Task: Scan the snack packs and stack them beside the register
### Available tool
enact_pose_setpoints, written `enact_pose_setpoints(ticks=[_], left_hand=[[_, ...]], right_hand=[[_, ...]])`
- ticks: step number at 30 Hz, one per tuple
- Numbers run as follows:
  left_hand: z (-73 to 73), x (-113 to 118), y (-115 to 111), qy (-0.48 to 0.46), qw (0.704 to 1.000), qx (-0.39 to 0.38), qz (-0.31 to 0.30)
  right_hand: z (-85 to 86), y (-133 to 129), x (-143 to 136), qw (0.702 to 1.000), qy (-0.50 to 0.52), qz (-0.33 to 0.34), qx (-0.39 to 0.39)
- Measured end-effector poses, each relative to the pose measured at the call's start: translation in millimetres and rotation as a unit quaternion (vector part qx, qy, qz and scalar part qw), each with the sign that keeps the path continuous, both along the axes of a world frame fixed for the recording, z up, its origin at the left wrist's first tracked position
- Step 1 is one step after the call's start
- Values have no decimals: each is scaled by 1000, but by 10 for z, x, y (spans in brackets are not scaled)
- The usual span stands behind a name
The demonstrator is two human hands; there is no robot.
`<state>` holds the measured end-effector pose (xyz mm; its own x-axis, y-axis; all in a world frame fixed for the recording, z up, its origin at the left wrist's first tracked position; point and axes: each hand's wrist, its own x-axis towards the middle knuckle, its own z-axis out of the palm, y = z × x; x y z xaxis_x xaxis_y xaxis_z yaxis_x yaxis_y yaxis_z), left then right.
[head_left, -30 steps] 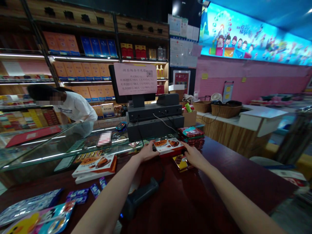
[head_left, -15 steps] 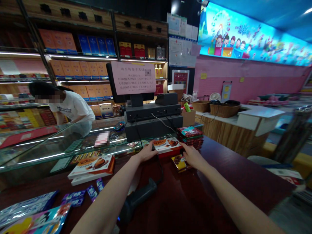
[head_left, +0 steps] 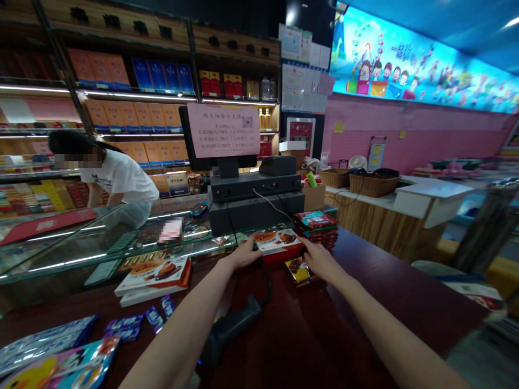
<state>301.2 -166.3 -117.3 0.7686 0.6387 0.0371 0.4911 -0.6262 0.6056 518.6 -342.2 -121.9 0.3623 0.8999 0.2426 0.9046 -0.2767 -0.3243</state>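
Note:
A white and orange chocolate box (head_left: pixel 278 241) lies flat near the back of the dark red counter, with a red edge showing beneath it. My left hand (head_left: pixel 245 254) grips its left end, thumb and fingers around the corner. At the opposite end my right hand (head_left: pixel 320 260) holds the box's right side, its fingertips partly hidden. Just under my right hand is a yellow and brown chocolate packet (head_left: pixel 298 270). Beside the box's far right corner rises a stack of dark red packets (head_left: pixel 316 220) topped by a teal and red one.
A barcode scanner (head_left: pixel 233 327) lies between my forearms. Left of it are two more chocolate boxes (head_left: pixel 156 275), small purple packets (head_left: pixel 124 328) and snack bags (head_left: pixel 60 359). The cash register (head_left: pixel 255 208) stands behind. A person (head_left: pixel 117 178) bends behind the glass case (head_left: pixel 93 243).
Both my hands stay in place on the chocolate box. The person behind the glass case has shifted their arms slightly.

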Motion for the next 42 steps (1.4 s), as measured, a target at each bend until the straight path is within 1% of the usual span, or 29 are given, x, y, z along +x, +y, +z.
enact_pose_setpoints(ticks=[4, 9, 15, 22, 25, 29, 33, 36, 39, 42], left_hand=[[32, -57, -30, 6, 1000, 11, 5], [79, -186, -91, 6, 999, 34, 3], [110, -408, -150, -17, 998, 63, -20], [76, -731, -146, -51, 994, 97, -22], [74, -913, -157, -60, 992, 107, -12], [126, -1205, -204, -71, 990, 121, 10], [197, -1535, -265, -72, 987, 138, 47], [223, -1785, -290, -66, 984, 150, 75], [223, -2033, -275, -53, 979, 167, 108], [211, -2285, -225, -50, 976, 173, 126]], right_hand=[[5, -10, 3, 1000, -4, -2, 3], [42, -20, -56, 1000, -16, -1, 3], [118, -3, -226, 1000, -18, 2, -16], [128, 86, -472, 999, -27, 18, -23], [123, 133, -572, 999, -28, 34, -25], [114, 204, -718, 998, -19, 63, -26], [108, 288, -916, 996, -14, 89, -13], [111, 362, -1084, 992, -13, 129, -1], [106, 448, -1241, 988, -7, 157, -1], [96, 539, -1391, 985, -5, 174, -5]])
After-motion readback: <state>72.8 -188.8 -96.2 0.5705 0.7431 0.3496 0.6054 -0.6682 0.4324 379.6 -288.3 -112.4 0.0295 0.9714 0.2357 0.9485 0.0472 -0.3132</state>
